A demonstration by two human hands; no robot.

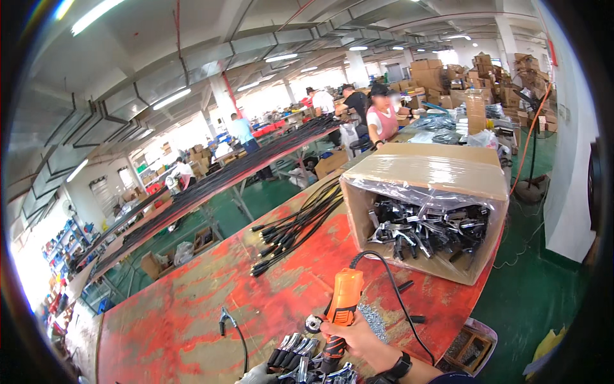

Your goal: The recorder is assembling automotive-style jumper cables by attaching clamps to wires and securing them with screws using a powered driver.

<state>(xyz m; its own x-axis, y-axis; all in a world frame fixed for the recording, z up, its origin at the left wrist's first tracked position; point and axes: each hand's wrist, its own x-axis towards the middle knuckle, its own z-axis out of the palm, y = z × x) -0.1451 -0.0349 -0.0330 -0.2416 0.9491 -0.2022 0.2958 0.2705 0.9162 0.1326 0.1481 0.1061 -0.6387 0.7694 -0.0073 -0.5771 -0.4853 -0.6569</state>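
Observation:
My right hand (348, 336) is wrapped round an orange-and-black power tool (345, 294) with a round metal head at its left side. A black cord (400, 294) loops from the tool's upper end toward the lower right. Under the tool lie several metal clamps (297, 352) with black grips. Next to them, at the lower edge, my left hand (256, 374) shows only in part, in a pale glove, and its fingers are hidden. A black cable (244, 345) with a clamp (224, 318) on its end lies left of the pile.
A cardboard box (428, 163) on its side holds many metal clamps (428, 227). Left of it lies a bundle of black cables (297, 221). Small silvery parts (373, 320) are heaped on the worn red table (173, 320). A bin (470, 345) stands beyond its right edge. Co-workers (382, 118) work farther back.

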